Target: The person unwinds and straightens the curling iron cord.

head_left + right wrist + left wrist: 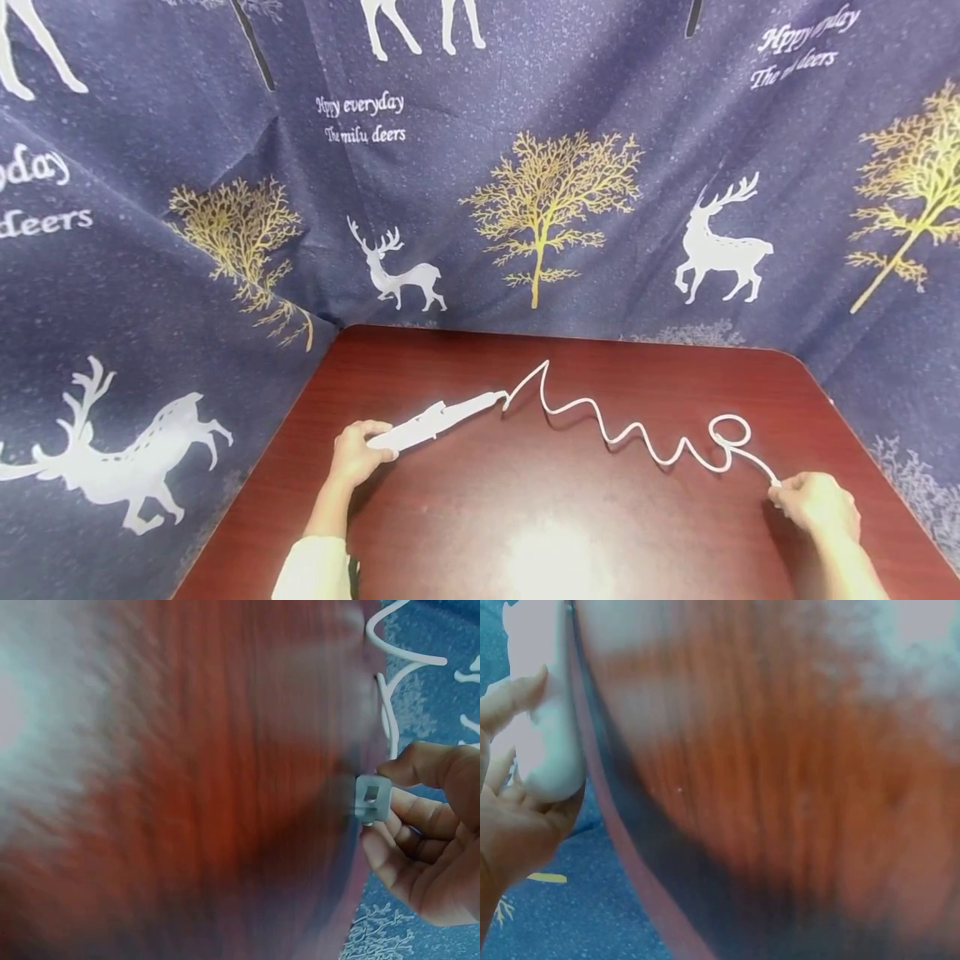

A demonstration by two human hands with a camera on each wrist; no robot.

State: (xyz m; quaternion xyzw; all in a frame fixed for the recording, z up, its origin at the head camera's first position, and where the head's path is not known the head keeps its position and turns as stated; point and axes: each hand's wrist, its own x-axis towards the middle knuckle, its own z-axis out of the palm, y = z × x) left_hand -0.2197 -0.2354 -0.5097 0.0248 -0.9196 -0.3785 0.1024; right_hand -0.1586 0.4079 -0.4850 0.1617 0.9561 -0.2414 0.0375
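A long white corded appliance (438,421), shaped like a hair straightener, slants above the table. My left hand (358,454) grips its thick end, and its narrower end points right. The left wrist view shows the rounded white end of the appliance (547,750), with the thumb of my left hand (517,817) across it. From the narrow end runs a wavy, partly looped white cord (637,429). At the cord's far end, my right hand (817,504) pinches a small plug, clearer in the right wrist view as a pale plug (373,799) between thumb and fingers of the right hand (442,840).
Below both hands is a reddish-brown table (465,517) with a bright glare spot near its front. A dark blue cloth (450,183) printed with deer and trees hangs behind and along the sides.
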